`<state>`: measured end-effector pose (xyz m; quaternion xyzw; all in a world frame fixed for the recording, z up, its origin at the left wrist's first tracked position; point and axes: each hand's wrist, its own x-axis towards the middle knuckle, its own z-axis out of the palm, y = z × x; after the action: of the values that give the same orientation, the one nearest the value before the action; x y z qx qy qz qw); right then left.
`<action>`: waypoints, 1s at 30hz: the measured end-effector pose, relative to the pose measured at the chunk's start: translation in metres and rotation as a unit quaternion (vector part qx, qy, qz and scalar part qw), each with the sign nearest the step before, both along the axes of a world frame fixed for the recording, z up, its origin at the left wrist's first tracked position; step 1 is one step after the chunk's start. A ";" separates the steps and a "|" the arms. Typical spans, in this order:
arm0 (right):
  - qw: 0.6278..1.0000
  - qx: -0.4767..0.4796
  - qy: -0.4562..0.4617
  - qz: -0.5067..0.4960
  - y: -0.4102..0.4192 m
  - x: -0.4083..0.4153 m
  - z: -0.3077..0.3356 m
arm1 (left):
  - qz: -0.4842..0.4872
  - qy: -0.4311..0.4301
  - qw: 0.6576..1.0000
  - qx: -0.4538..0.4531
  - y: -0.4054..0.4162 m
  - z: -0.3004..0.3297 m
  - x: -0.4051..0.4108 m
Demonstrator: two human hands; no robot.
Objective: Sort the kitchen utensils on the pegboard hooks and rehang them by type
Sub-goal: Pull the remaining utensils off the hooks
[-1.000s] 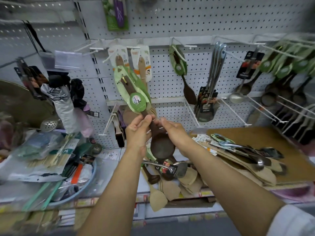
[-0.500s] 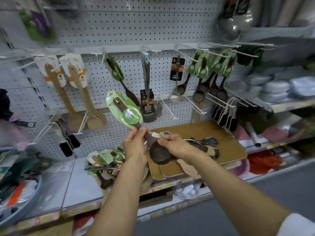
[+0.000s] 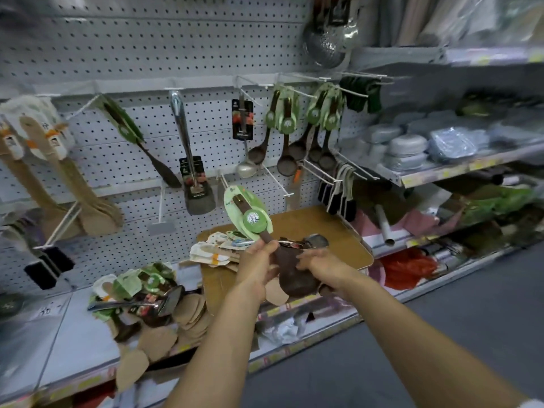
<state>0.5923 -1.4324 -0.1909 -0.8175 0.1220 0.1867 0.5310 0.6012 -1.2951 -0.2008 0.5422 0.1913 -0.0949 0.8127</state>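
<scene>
I hold a dark brown wooden ladle (image 3: 290, 279) with a green card tag (image 3: 246, 213) on its handle, tilted up to the left. My left hand (image 3: 255, 267) grips the handle just below the tag. My right hand (image 3: 319, 264) holds the bowl end. On the white pegboard (image 3: 147, 54) hang matching dark ladles with green tags (image 3: 297, 136) at the right, a steel ladle (image 3: 245, 160), a steel turner (image 3: 194, 178), a dark spatula (image 3: 138, 142) and pale wooden spatulas (image 3: 67, 195) at the left.
A brown board (image 3: 321, 225) on the shelf carries loose tagged utensils (image 3: 220, 248). Another heap of spatulas and turners (image 3: 147, 301) lies on the shelf at lower left. Bare wire hooks (image 3: 276, 181) stick out. Shelves with grey lidded containers (image 3: 412, 148) stand right. Grey floor (image 3: 441, 334) below.
The view has swung rightward along the pegboard, so the hanging ladles now sit near centre. Both hands kept hold of the dark ladle and carried it to the right, over the brown board.
</scene>
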 end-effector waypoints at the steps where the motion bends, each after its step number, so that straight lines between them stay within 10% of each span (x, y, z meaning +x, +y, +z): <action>1: 1.000 -0.007 0.009 -0.005 -0.007 0.002 -0.004 | -0.013 0.011 1.000 0.006 -0.006 -0.004 0.002; 30: 0.985 -0.126 0.112 -0.028 -0.151 0.227 -0.114 | -0.045 0.148 0.985 0.076 -0.108 -0.105 0.200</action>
<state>0.8193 -1.5832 -0.3046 -0.8478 0.2264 0.2455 0.4120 0.8017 -1.4035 -0.3060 0.5905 0.2916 -0.1961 0.7265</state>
